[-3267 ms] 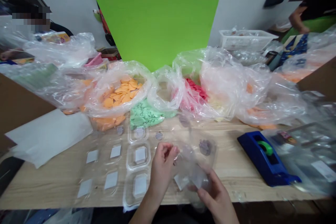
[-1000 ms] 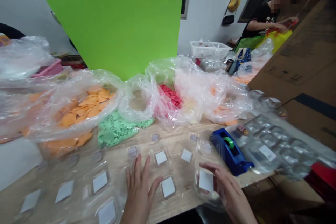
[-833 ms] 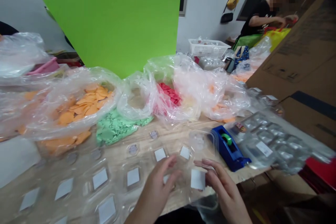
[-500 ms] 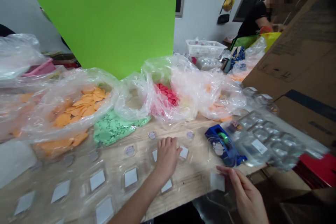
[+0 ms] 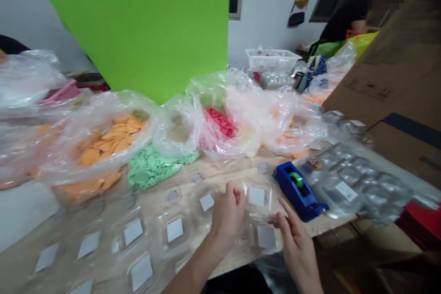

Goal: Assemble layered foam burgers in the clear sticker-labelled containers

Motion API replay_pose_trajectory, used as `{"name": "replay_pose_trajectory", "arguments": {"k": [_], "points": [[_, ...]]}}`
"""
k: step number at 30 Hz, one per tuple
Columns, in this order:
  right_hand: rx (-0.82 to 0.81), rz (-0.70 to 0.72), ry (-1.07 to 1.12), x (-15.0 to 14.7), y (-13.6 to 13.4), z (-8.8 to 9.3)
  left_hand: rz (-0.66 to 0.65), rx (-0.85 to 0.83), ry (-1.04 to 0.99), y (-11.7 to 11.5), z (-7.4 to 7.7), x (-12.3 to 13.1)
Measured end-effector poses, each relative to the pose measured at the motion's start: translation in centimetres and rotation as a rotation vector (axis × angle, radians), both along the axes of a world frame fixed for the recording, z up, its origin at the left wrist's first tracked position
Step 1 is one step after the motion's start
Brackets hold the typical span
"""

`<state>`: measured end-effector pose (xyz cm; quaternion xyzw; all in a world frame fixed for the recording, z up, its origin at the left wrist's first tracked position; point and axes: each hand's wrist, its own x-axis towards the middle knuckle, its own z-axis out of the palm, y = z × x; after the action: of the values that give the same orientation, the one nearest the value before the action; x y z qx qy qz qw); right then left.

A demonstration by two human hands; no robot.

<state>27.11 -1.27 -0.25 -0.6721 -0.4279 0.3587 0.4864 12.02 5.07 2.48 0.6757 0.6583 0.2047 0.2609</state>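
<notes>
Left hand (image 5: 227, 217) curled, knuckles up; right hand (image 5: 296, 243) half open, fingers angled inward

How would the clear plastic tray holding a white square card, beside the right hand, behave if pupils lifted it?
The clear plastic tray looks light and flexible, its walls thin; the white square card may slide.

The left hand (image 5: 227, 220) has curled; the right hand (image 5: 298, 248) has drawn closer.

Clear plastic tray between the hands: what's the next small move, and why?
Probably lay the clear plastic tray flat on the wooden table: the left hand and right hand are at its edges, and the neighbouring tray with a white square card already lies flat.
</notes>
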Motion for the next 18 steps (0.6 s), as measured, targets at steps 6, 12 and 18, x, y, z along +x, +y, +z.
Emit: {"name": "replay_pose_trajectory", "arguments": {"k": [6, 12, 18], "points": [[-0.136, 0.169, 0.052, -0.8, 1.9, -0.8, 0.022, 0.015, 0.174, -1.3, -0.8, 0.9], [-0.256, 0.318, -0.054, 2.4, 3.9, -2.2, 0.019, 0.097, 0.236, -1.7, -0.8, -3.2], [-0.254, 0.379, -0.252, 3.1, 5.6, -3.5, -0.192, 0.162, 0.384, -4.2, -4.7, -6.8]]}}
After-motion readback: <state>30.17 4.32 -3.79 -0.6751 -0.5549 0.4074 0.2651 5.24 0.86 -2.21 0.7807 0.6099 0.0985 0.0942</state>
